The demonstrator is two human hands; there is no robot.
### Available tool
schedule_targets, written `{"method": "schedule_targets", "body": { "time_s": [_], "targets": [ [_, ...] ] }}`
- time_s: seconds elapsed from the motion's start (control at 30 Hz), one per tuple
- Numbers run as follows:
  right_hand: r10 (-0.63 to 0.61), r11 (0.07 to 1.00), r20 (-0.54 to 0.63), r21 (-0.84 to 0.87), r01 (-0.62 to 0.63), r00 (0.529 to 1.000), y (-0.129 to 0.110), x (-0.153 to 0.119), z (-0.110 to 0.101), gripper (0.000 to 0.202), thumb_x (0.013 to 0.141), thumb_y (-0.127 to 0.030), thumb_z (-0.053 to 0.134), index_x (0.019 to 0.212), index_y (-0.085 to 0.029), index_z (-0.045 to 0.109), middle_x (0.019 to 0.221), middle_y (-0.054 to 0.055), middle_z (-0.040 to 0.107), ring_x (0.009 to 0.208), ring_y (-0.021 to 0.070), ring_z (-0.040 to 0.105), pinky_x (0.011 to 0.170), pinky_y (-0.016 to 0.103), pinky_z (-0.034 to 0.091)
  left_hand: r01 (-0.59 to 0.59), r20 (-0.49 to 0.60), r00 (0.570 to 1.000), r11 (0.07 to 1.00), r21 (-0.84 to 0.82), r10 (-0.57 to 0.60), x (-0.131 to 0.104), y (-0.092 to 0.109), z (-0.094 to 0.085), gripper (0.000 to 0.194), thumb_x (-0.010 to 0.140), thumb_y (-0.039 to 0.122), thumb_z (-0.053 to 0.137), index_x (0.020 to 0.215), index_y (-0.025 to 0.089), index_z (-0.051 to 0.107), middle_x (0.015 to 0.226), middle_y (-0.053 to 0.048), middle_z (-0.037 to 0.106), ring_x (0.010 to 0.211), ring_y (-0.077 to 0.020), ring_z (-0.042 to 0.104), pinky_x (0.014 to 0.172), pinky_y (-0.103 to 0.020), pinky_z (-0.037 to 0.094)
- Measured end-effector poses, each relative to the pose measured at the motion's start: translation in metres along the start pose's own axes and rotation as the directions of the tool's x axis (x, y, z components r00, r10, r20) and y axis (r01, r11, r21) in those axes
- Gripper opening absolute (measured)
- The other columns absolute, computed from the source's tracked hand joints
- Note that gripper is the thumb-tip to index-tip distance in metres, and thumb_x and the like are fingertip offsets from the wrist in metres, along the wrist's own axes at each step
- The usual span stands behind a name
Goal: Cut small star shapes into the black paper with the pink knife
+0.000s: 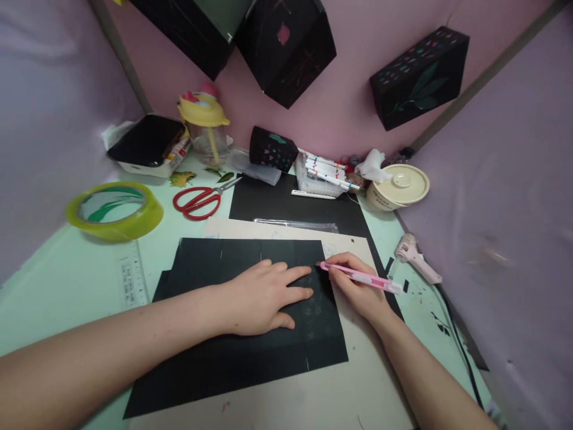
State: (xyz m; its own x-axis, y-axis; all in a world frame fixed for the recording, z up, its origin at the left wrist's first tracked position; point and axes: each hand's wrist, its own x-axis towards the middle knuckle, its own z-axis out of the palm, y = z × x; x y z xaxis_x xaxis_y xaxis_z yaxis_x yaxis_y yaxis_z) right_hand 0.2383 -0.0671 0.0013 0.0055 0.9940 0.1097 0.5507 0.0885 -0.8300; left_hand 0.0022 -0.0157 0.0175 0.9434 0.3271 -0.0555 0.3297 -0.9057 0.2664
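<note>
Black card [215,352] lies on a pale board [286,400], with faint star-like marks near its right side. Flat on the card rests my left hand [264,297], palm down, its fingers spread and nothing in it. My right hand [360,292] grips a slim pink craft knife [358,276] between thumb and fingers. The knife's tip is at the card's upper right edge, close to my left fingertips. Whether the tip touches the card is too small to tell.
Around the board are green tape [154,212], red scissors [197,203], a clear ruler [133,278], a tray of markers [320,176], a lidded bowl [394,188] and a glue gun [416,258] with a cord. Black decorated boxes [421,77] hang above.
</note>
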Motion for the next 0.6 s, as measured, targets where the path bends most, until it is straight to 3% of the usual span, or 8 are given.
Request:
{"method": "schedule_targets", "body": {
  "time_s": [0.3,0.6],
  "targets": [
    [-0.040,0.998,0.070,0.055,0.036,0.997,0.018,0.003,-0.007,0.012,0.085,-0.021,0.060,0.095,-0.022,0.066,0.095,0.006,0.073,0.083,0.0195,0.067,0.071,0.030,0.052,-0.007,0.040,0.999,1.000,-0.011,0.007,0.002,-0.003,-0.003,0.055,0.086,0.052,0.057,0.137,0.034,0.046,0.154,-0.005,0.030,0.108,-0.0268,0.055,0.084,-0.038,0.042],
    [-0.045,0.999,0.116,-0.021,0.048,0.992,0.016,0.003,-0.008,0.012,0.086,-0.022,0.057,0.094,-0.020,0.067,0.095,0.006,0.072,0.082,0.0198,0.067,0.070,0.031,0.052,-0.014,0.017,1.000,1.000,-0.017,0.014,0.002,-0.004,-0.002,0.054,0.086,0.052,0.058,0.135,0.034,0.047,0.153,-0.006,0.033,0.108,-0.0271,0.056,0.084,-0.039,0.043]
  ]
}}
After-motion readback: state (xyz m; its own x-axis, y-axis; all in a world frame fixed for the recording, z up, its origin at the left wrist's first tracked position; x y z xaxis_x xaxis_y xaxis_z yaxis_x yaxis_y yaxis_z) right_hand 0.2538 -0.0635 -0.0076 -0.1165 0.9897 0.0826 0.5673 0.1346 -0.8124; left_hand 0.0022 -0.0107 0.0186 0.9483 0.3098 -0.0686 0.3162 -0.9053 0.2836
